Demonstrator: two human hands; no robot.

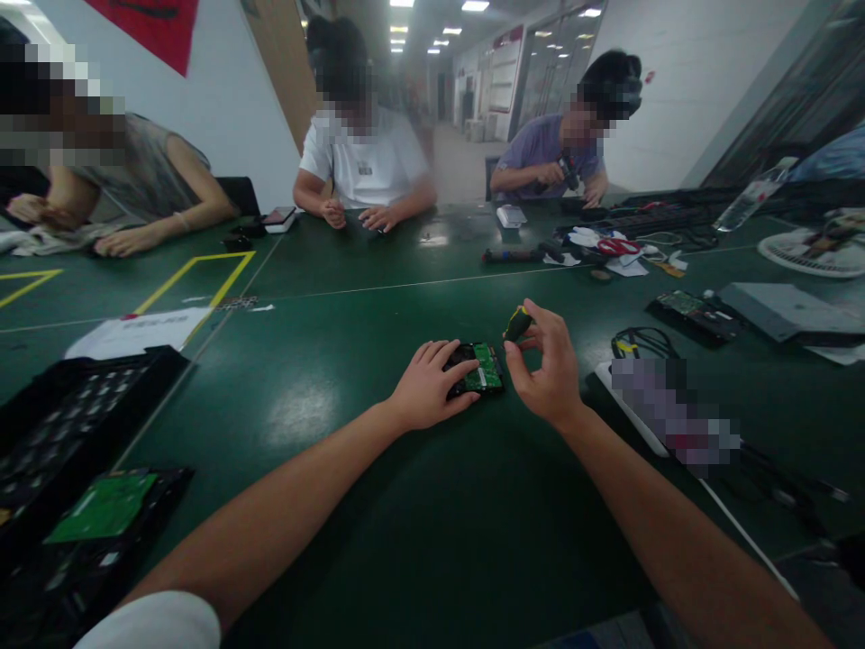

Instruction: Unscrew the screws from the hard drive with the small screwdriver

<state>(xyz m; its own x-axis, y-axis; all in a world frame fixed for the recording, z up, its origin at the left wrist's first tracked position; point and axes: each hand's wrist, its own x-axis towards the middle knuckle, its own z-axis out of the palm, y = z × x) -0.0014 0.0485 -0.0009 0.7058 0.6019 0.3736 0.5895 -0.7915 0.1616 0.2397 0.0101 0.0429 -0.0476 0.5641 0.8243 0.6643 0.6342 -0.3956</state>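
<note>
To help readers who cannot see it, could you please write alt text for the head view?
A person's left hand rests on a flat, rectangular black-and-green circuit-board device, while the right hand pinches a dark, yellow-trimmed tool near it. Other people sit around the dark green table.

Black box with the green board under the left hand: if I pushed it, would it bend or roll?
The black box has straight edges and looks solid, so it's probably stiff. Lying flat, it should slide, not roll. Its exposed green board might be fragile.
</note>
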